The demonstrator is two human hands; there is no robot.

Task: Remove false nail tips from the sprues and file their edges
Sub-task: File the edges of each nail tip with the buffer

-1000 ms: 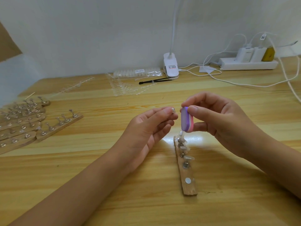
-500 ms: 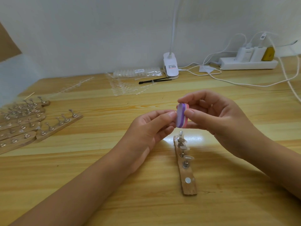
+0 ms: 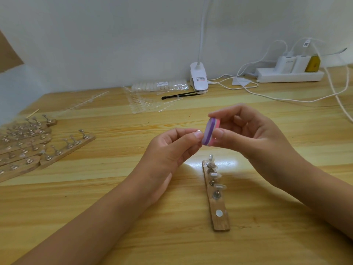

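Now | left hand [image 3: 172, 148] pinches one nail tip [image 3: 198, 131] | right hand [image 3: 254, 134] pinches one buffer block [image 3: 210, 134]

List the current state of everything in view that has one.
Left hand: pinching a nail tip.
Right hand: gripping the file block.
File block: raised, purple side toward the left hand.
Wooden strip: flat on the table, several mounted tips, nearest magnet bare.
Power strip: chargers plugged in.
Bag of tips: lying flat by the wall.
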